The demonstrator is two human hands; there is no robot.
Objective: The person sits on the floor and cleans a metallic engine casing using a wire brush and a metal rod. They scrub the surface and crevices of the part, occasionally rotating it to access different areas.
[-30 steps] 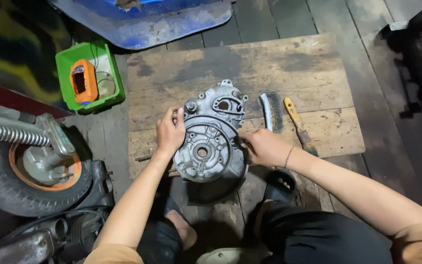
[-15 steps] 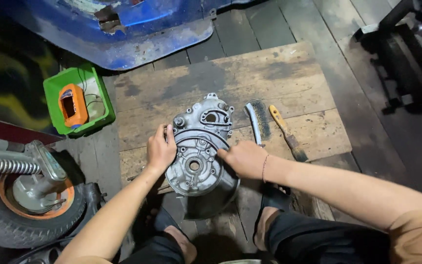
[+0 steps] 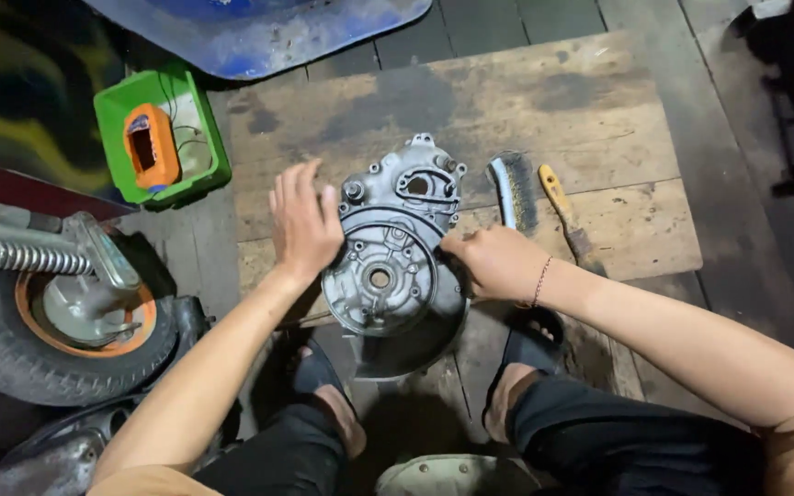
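Observation:
A grey cast-metal engine cover [image 3: 395, 248] with a round hub and bolt holes lies on a worn wooden board [image 3: 507, 110]. My left hand [image 3: 303, 220] rests flat against the cover's left edge with its fingers spread and straight. At the cover's right edge my right hand [image 3: 496, 262] is closed on the rim; a thin bracelet circles that wrist. Below the cover my feet in dark sandals stand on the floor planks.
A wire brush [image 3: 510, 190] and a yellow-handled brush [image 3: 568, 220] lie on the board right of the cover. A green tray [image 3: 202, 138] holding an orange part [image 3: 151, 147] sits at upper left. A wheel with spring [image 3: 57, 303] is at left, a blue panel [image 3: 277, 37] above.
My left hand has opened from gripping the cover's left edge to lying flat with fingers spread. My right hand stays on the right rim. The view has shifted slightly.

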